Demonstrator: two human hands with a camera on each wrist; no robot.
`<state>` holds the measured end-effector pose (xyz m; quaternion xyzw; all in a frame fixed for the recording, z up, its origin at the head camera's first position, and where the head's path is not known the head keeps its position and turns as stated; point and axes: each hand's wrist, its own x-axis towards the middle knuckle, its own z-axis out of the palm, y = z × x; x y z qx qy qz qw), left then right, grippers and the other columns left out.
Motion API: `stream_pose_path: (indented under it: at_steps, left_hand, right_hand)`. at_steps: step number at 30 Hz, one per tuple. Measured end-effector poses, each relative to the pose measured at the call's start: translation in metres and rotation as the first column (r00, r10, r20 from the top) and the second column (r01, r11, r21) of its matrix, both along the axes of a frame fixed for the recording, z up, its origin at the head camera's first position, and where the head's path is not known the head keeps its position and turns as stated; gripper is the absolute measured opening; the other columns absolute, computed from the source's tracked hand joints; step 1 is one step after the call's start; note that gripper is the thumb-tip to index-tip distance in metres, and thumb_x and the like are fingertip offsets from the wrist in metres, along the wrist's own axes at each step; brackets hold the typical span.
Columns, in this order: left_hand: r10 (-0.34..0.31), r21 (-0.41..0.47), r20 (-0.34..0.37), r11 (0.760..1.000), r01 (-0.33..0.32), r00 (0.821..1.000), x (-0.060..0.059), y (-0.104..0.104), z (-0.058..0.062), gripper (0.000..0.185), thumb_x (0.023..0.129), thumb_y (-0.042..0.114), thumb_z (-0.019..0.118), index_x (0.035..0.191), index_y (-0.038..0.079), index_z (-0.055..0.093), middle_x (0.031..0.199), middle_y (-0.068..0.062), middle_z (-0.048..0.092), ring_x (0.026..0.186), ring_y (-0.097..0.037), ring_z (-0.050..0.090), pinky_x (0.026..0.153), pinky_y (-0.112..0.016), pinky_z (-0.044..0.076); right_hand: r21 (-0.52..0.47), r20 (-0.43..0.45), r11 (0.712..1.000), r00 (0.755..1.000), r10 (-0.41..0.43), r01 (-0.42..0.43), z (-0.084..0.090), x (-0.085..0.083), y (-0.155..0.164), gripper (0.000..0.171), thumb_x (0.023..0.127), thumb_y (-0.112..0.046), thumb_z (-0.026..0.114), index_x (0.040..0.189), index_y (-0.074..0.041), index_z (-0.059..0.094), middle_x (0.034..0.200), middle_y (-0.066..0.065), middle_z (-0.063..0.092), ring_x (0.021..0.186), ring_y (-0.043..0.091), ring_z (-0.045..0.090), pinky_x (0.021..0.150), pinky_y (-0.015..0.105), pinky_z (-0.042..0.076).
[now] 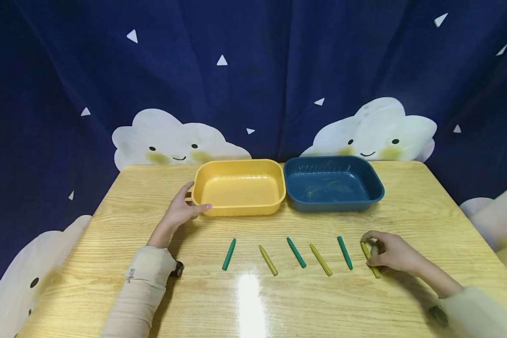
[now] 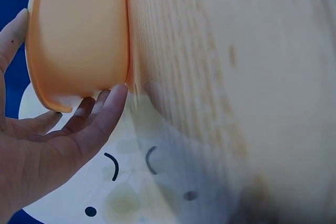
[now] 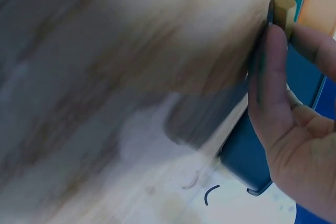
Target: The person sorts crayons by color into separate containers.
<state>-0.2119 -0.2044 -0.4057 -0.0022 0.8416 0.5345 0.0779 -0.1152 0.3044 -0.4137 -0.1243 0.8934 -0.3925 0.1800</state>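
1. My right hand (image 1: 392,254) is resting at the right end of the row of sticks, and its fingers are curling round the yellow stick (image 1: 370,259) that is lying farthest to the right. I am pinching this stick near its far end, thumb on one side and fingertips on the other; in the right wrist view its blunt end is showing just past my fingertip.

2. The long axis of this stick is running from far to near, with the near end leaning a little to the right. It is still lying on the wooden table (image 1: 426,206), not lifted.

3. My left hand (image 1: 180,210) is lying against the near left corner of the yellow tray (image 1: 239,187). The fingers are straight and slightly spread, only touching the wall and the rim; I am not gripping it.

4. The yellow tray is lying far and to the left from my right hand, past the blue tray (image 1: 333,182), which is standing directly beside it and is nearer to this hand.

5. The other sticks, three green and two yellow, are lying in the same row between my two hands, all with about the same direction; the nearest one, a green stick (image 1: 344,252), is just beside my right fingers.

6. For the pinched stick, the right hand is clearly the nearer one; the left hand is well apart from it.
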Motion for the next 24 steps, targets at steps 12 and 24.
stream_pose_path:
  at_steps: [12, 24]
  left_hand:
    - [-0.01, 0.062, 0.039, 0.998, 0.008, 0.999, 0.011, 0.008, 0.022, 0.095, 0.077, 0.009, 0.073, 0.146, 0.004, 0.008, 0.131, -0.029, 0.034, 0.088, -0.026, 0.05, 0.071, -0.041, 0.049]
    - [0.005, 0.021, 0.003, 1.0, -0.006, 1.0, 0.001, 0.001, 0.0, 0.097, 0.076, 0.018, 0.075, 0.147, 0.01, 0.009, 0.13, -0.024, 0.037, 0.091, -0.026, 0.051, 0.069, -0.034, 0.05]
  right_hand:
    - [-0.14, 0.108, 0.99, 0.994, -0.013, 0.028, 0.004, -0.004, 0.012, 0.052, 0.079, -0.002, 0.065, 0.122, 0.012, 0.041, 0.074, 0.011, 0.054, 0.062, 0.017, 0.056, 0.051, 0.036, 0.053]
    - [-0.272, 0.082, 0.962, 0.996, 0.022, 0.001, 0.012, -0.009, 0.014, 0.049, 0.083, 0.002, 0.06, 0.122, 0.016, 0.035, 0.077, 0.013, 0.053, 0.06, 0.018, 0.057, 0.052, 0.038, 0.053]
